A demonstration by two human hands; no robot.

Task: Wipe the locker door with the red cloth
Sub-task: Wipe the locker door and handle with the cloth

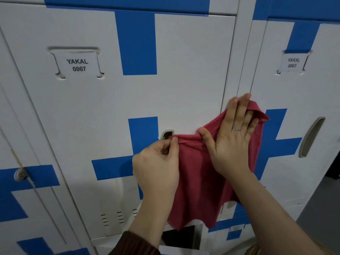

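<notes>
The left hand (156,162) was seen with thumb and forefinger closed in a pinch on the top edge of the red fabric cloth (198,181), the remaining fingers being curled loosely. The right hand (233,138) was laid over the cloth's upper right part with its fingers mostly straight and spread, the thumb set on a raised fold and a corner of cloth lapped over the outer fingers. The cloth was stretched between the two hands and hung down against the lockers, across the seam between the white-and-blue metal locker door (184,70) labelled YAKAL 0007 and the neighbouring white-and-blue door (312,92) labelled YAKAL 0003. The cloth's left edge was held just beside the recessed door handle (167,134). The step in hand was judged to be the arranging of the cloth before a stroke. It would be done well if the loose fabric were gathered under one flat palm, even pressure were applied, and overlapping passes were made across the panel, with care taken that no hanging edge was caught in the handle recess or the paper label holder (77,64).
</notes>
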